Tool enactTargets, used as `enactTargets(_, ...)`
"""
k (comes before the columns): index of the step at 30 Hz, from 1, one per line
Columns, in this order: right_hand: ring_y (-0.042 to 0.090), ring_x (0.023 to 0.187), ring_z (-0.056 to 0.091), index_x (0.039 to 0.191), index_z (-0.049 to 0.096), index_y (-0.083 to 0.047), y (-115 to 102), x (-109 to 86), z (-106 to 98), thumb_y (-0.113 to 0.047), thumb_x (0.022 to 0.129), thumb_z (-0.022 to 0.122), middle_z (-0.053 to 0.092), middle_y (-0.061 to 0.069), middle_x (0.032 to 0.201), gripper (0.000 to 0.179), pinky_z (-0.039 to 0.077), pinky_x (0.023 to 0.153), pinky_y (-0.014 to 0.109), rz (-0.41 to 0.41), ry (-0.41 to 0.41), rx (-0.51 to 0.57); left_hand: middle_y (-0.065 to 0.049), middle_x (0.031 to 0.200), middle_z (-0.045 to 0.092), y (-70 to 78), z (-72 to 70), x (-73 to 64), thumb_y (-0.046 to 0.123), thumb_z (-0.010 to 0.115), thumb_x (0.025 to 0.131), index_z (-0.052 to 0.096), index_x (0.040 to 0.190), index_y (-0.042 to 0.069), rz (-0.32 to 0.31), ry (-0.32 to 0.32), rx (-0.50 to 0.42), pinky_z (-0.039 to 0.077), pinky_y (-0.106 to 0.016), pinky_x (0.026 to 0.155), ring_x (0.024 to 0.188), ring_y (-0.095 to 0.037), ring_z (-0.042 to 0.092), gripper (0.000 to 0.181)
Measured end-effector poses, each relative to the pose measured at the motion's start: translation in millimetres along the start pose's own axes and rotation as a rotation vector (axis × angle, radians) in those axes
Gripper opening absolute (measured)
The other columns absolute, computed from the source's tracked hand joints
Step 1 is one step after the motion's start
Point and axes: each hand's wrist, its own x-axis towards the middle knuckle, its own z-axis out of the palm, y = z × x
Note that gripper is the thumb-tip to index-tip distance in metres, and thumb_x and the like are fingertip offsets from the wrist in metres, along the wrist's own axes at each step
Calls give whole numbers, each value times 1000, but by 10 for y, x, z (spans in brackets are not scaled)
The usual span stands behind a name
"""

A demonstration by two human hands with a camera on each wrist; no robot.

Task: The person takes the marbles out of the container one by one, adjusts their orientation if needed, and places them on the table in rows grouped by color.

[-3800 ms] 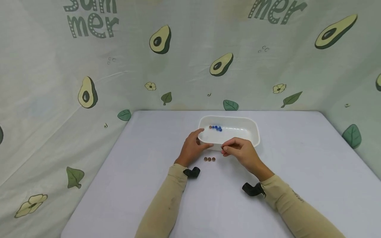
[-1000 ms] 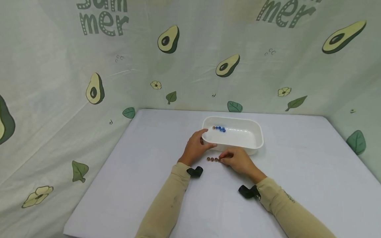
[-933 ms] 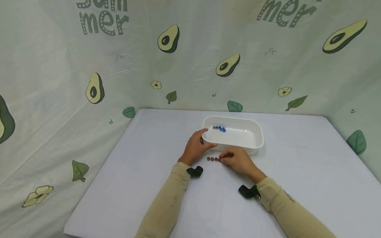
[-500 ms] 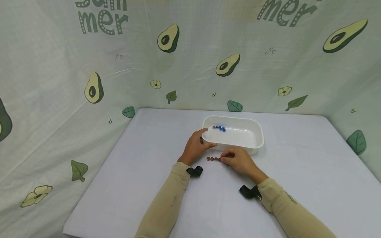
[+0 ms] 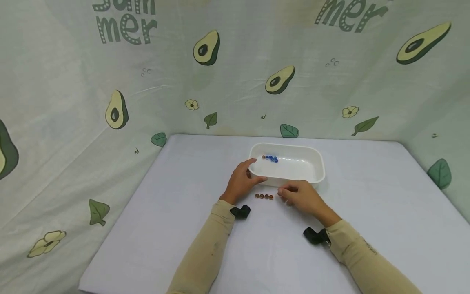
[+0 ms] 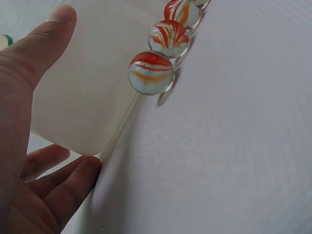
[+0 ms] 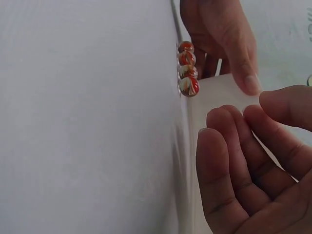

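With left hand (image 5: 238,183), grips left end of white, rounded, rectangular plastic tray (image 5: 295,168). On near side of this hand's thumb, in left-to-right row, four small red-streaked, clear glass marbles (image 5: 266,197), ending just left of right hand (image 5: 304,197). Holds nothing there, with fingers loosely bent, apart from thumb.

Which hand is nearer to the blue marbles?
Left. The left hand holds the left end of the white tray, left of the blue marbles; the right hand is farther, outside the tray by its near side.
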Motion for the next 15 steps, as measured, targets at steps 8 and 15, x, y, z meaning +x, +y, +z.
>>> enactTargets(8,33,88,68,108,72,-2,-77,51,-183,-29,96,70,71,18,103,30,57,75,40,19,-159,145,-6,139,54,-6,-7,-3,49,81,82,47,149,18,-24,4,-2,49,-35,89,104,-18,53,82)
enactTargets(15,45,99,65,117,68,4,-221,131,-439,-30,99,65,67,27,113,39,56,80,42,0,-235,206,-9,140,54,7,0,6,48,82,81,48,148,18,-22,0,-17,50,-36,89,103,-18,55,81)
